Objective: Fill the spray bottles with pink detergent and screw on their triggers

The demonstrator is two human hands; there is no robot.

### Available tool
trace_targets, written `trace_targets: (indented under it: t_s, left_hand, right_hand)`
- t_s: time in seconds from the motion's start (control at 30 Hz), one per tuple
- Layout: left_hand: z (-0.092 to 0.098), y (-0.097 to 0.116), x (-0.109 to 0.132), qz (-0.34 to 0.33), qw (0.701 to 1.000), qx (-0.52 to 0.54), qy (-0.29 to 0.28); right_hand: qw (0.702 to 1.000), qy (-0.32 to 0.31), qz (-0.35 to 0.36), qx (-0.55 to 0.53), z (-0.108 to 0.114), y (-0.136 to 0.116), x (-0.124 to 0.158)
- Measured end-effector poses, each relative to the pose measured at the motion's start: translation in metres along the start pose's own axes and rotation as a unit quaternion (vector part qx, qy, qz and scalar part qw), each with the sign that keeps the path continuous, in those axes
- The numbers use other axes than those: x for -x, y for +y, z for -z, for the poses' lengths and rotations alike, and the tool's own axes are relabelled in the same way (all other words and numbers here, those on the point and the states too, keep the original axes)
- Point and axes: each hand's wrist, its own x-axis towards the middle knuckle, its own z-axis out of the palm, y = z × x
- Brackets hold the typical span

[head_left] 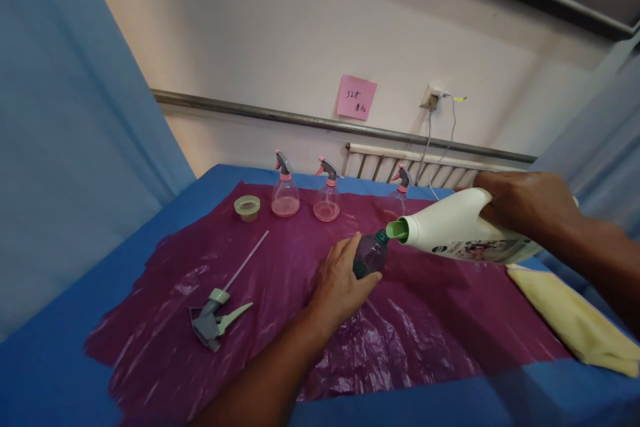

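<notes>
My left hand [343, 280] is wrapped round a clear spray bottle [371, 255] without its spray head, tilted with its green neck to the right. My right hand [527, 203] grips a large cream-white jug [450, 220] by its handle, tipped almost level. The jug's green spout lies right at the bottle's neck; whether liquid flows between them I cannot make out. Left of my left hand, a grey and green trigger spray head [209, 320] with a long thin tube rests on the purple plastic sheet [280, 293].
Two pink-topped spray bottles [285, 199] with pink liquid stand at the back; a third [399, 197] is partly behind the jug. Left of them sits a small lidded tub [247, 207]. A yellow cloth [575, 320] lies at right. Cables hang from a wall socket [433, 97].
</notes>
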Motion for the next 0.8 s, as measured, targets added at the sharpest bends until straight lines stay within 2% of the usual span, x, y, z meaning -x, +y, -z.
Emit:
trace_targets:
  t_s: [0.37,0.67,0.8]
  left_hand:
    - [0.0032,0.0043,0.0,0.009,1.0,-0.009,-0.013]
    - [0.0015,0.0021,-0.0001,-0.002,1.0,-0.011,-0.01]
    - [0.0008,0.0013,0.0001,-0.004,1.0,-0.007,-0.005]
  right_hand:
    - [1.0,0.018,0.019,-0.002,0.0001,0.0024,-0.0024]
    - [1.0,-0.004,0.02,0.004,0.0063,0.0018,-0.0037]
    - [1.0,0.006,0.023,0.005,0.0045,0.0026,-0.0035]
